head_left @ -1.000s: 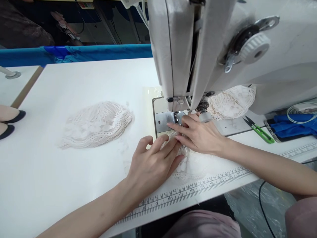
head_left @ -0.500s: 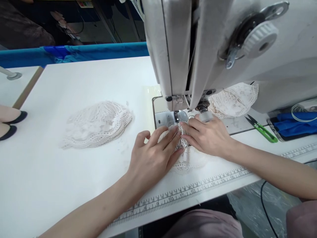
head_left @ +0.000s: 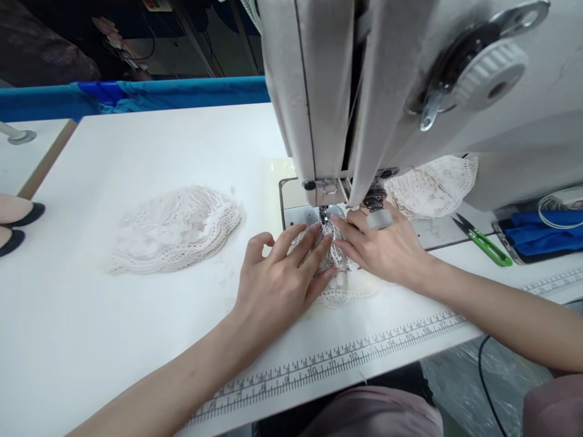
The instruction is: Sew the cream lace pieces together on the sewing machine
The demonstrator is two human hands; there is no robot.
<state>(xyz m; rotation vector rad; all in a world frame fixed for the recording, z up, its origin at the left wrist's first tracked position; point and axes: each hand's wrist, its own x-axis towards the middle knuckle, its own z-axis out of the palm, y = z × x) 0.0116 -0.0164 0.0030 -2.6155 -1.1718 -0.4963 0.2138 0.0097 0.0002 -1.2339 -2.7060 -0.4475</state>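
Observation:
A piece of white lace (head_left: 340, 296) lies under the needle area of a sewing machine (head_left: 321, 91), its scalloped edge towards me. My left hand (head_left: 285, 276) rests on its left side, fingers stretched out and the thumb apart, tips just in front of the presser foot (head_left: 323, 213). From the right, my right hand (head_left: 385, 246) reaches onto the same lace with extended fingers, index tip close to the foot. Both hands are open and press the lace down. Part of the lace is hidden beneath the fingers.
A stack of lace pieces (head_left: 177, 230) lies left on the white table (head_left: 136, 346); more lace (head_left: 439, 185) sits behind my right hand. Green-handled thread snips (head_left: 489, 247), a phone with blue cloth (head_left: 546, 230) and a printed ruler (head_left: 328, 364) are nearby. A person's hand (head_left: 109, 30) shows beyond.
The lace and my fingertips have shifted slightly away from me, towards the presser foot. The view has also moved a little; the other things stay put.

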